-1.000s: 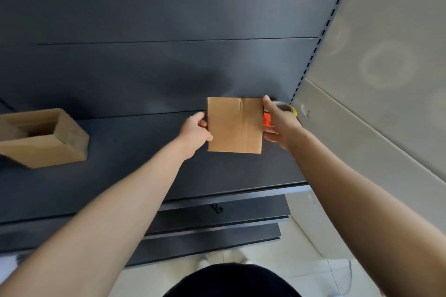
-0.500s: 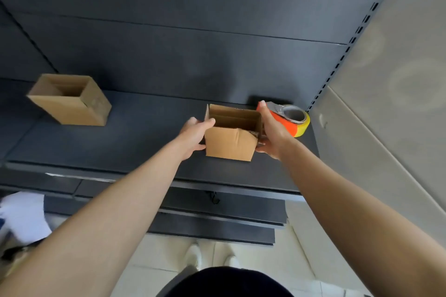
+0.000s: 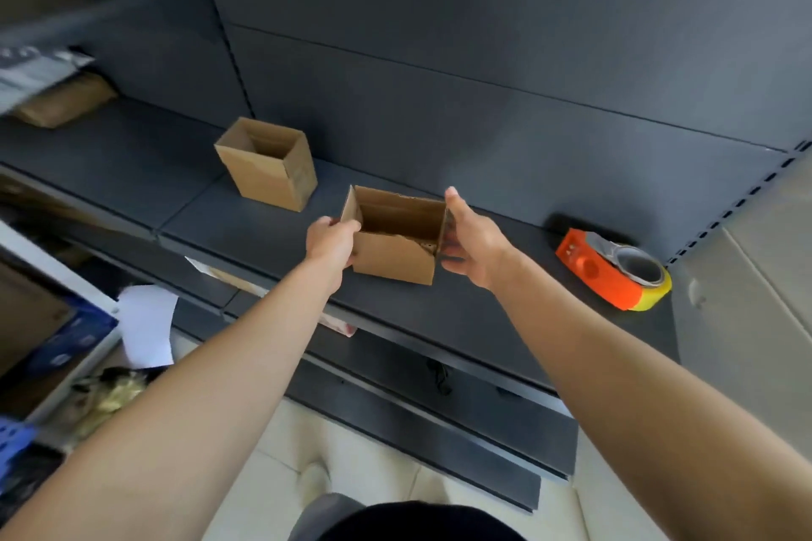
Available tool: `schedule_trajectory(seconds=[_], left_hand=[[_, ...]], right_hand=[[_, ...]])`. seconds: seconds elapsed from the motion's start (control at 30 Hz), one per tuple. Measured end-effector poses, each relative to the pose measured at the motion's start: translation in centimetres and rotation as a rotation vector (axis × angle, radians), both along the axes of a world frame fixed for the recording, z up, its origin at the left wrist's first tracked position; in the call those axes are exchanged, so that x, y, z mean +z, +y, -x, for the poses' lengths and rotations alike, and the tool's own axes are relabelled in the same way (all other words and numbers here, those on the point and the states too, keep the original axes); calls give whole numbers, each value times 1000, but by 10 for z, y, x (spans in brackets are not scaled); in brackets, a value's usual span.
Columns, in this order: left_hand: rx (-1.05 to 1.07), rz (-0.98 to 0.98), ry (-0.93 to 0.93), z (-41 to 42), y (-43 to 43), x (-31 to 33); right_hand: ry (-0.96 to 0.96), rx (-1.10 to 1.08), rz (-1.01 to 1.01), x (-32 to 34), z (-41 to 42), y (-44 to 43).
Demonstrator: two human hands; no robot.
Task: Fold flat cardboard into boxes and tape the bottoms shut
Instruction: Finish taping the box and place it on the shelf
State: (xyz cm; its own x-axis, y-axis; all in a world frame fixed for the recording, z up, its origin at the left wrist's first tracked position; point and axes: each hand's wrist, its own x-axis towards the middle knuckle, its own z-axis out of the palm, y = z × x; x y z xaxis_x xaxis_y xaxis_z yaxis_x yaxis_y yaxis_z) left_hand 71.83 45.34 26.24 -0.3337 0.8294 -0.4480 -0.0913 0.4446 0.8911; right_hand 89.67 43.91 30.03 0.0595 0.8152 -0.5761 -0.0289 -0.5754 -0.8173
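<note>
2 hands, 1 open-topped box (image 3: 393,253) over the shelf (image 3: 246,233).
Left hand (image 3: 331,244), right hand (image 3: 472,246) pinch opposite walls; squeezing harder could buckle them.

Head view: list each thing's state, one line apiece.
held box: upright, top open, gripped on both sides.
far box: upright on shelf, top open, untouched.
tape dispenser: lying on shelf, untouched.
left hand: grips held box's left wall.
right hand: holds its right wall.
</note>
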Motion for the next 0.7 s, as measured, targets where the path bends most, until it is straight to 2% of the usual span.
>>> schedule_trajectory(seconds=[0.13, 0.27, 0.37, 0.53, 0.7], left_hand=[[167, -34, -41, 71, 10, 2], [234, -105, -114, 139, 23, 1], [291, -26, -105, 174, 32, -3], [162, 118, -303, 193, 38, -14], [66, 90, -410, 201, 50, -9]], right_hand=[[31, 117, -15, 5, 63, 17], [95, 164, -6, 3, 127, 35], [36, 114, 15, -3, 161, 49], [61, -31, 58, -18, 199, 72], [106, -44, 99, -25, 222, 84]])
